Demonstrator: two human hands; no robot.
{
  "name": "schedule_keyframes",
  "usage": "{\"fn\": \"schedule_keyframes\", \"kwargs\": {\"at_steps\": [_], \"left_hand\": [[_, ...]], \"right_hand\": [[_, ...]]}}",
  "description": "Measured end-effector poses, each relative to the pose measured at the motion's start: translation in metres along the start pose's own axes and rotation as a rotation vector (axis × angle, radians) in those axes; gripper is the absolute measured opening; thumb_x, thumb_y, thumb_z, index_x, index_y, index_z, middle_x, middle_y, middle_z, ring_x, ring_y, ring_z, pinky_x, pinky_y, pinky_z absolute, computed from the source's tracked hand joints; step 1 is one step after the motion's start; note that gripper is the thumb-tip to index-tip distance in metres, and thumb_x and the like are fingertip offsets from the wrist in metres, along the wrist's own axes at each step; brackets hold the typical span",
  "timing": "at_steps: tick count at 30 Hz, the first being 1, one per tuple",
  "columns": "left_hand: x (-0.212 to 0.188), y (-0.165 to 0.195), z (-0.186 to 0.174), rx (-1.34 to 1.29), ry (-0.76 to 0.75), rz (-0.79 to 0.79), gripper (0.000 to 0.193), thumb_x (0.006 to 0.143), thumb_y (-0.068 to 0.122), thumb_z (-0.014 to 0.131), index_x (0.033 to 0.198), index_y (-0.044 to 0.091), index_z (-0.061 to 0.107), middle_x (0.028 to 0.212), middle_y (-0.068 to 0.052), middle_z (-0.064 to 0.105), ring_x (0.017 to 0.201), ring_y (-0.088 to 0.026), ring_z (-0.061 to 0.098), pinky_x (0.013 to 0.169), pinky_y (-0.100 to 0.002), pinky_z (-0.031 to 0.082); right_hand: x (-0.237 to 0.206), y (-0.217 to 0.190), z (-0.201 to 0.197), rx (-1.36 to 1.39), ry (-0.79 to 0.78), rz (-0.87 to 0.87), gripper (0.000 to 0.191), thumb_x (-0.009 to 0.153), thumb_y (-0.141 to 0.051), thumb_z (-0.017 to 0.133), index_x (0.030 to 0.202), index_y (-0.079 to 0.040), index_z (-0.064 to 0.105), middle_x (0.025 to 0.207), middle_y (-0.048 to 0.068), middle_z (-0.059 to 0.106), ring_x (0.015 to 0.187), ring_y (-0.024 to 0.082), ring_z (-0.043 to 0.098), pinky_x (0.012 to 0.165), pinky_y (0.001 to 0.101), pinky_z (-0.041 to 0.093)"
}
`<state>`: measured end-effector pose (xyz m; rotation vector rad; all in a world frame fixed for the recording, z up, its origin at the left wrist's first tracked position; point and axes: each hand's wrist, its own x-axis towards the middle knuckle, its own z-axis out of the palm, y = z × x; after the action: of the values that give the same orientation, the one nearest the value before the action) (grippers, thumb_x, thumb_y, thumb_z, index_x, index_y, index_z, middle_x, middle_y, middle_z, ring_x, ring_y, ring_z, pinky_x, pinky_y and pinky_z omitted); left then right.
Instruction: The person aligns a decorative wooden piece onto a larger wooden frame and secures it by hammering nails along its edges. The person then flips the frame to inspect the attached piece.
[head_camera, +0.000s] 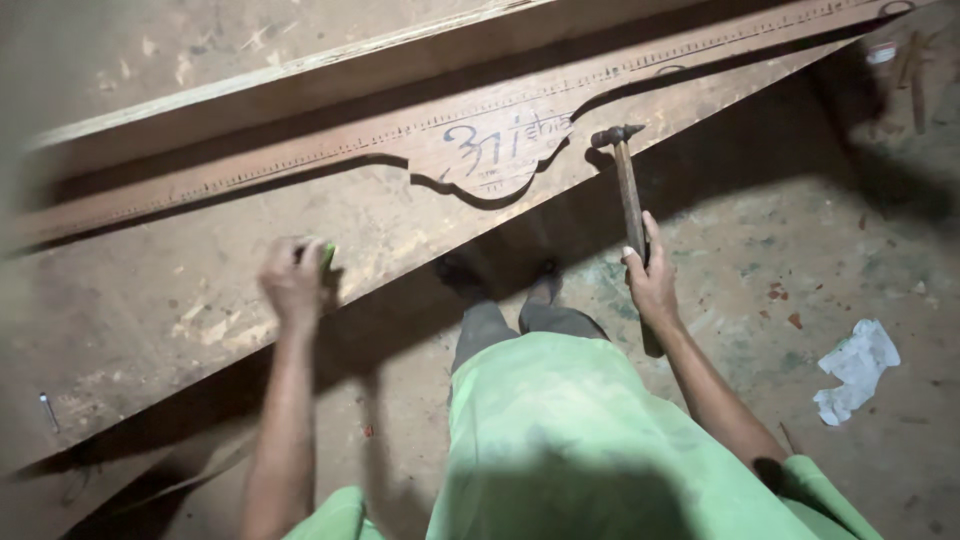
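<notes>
Right hand (650, 282) grips a hammer (626, 185) upright beside the carved board (500, 150); left hand (295, 280) is closed round a green object (328, 255) (partly hidden) on the desk (150, 320); crumpled white paper (855, 370) lies on the floor

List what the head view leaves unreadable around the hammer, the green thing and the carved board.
- Green object in the left hand: mostly hidden by the fingers and motion-blurred, so its kind is unclear.
- Hammer in the right hand: the handle's lower end is covered by the palm.
- Carved board: both ends run past the frame edges.
- Nail on the bench: too small to judge.
</notes>
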<state>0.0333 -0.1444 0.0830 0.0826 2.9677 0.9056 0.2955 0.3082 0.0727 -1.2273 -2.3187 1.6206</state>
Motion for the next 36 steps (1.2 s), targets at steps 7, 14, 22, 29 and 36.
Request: {"fn": "schedule_keyframes", "kwargs": {"at_steps": [7,14,22,29,36], "left_hand": [[-0.001,0.071,0.117,-0.224,-0.001,0.261,0.013,0.091,0.010,0.076,0.098,0.003,0.067,0.088,-0.013,0.072,0.077,-0.029,0.071,0.067,-0.041,0.056],[0.005,0.070,0.099,0.262,-0.203,0.641,0.029,0.086,-0.004,0.067,0.113,0.005,0.066,0.095,-0.014,0.070,0.091,-0.035,0.069,0.074,-0.046,0.057],[-0.003,0.160,0.113,-0.244,-0.164,0.554,0.030,0.088,0.001,0.071,0.117,0.006,0.073,0.103,-0.014,0.072,0.095,-0.029,0.071,0.082,-0.040,0.059],[0.029,0.240,0.185,-0.580,-0.246,0.357,0.026,0.097,0.001,0.065,0.123,0.004,0.072,0.095,-0.010,0.072,0.082,-0.021,0.071,0.074,-0.032,0.058],[0.035,0.229,0.198,-0.721,-0.330,0.288,0.020,0.100,0.005,0.058,0.115,0.006,0.072,0.103,-0.010,0.070,0.082,-0.014,0.075,0.069,-0.029,0.063]], "right_hand": [[0.000,0.015,0.004,0.042,-0.012,-0.015,0.067,0.101,-0.013,0.060,0.163,-0.021,0.035,0.086,0.001,0.057,0.065,0.011,0.051,0.059,0.0284,0.046],[0.013,0.028,-0.002,-0.132,0.017,-0.234,0.067,0.101,-0.014,0.063,0.162,-0.012,0.035,0.133,0.024,0.058,0.116,0.037,0.057,0.098,0.0427,0.046],[0.015,0.023,-0.004,-0.120,-0.005,-0.178,0.068,0.100,-0.015,0.062,0.162,-0.015,0.035,0.130,0.023,0.060,0.111,0.036,0.060,0.095,0.0425,0.047],[0.010,0.003,-0.010,-0.025,-0.050,0.027,0.073,0.097,-0.013,0.062,0.163,-0.020,0.031,0.077,0.005,0.054,0.062,0.013,0.052,0.058,0.0318,0.046],[0.018,0.027,-0.012,-0.029,-0.074,0.054,0.074,0.097,-0.012,0.063,0.163,-0.020,0.032,0.078,0.004,0.055,0.061,0.014,0.052,0.057,0.0312,0.047]]}}
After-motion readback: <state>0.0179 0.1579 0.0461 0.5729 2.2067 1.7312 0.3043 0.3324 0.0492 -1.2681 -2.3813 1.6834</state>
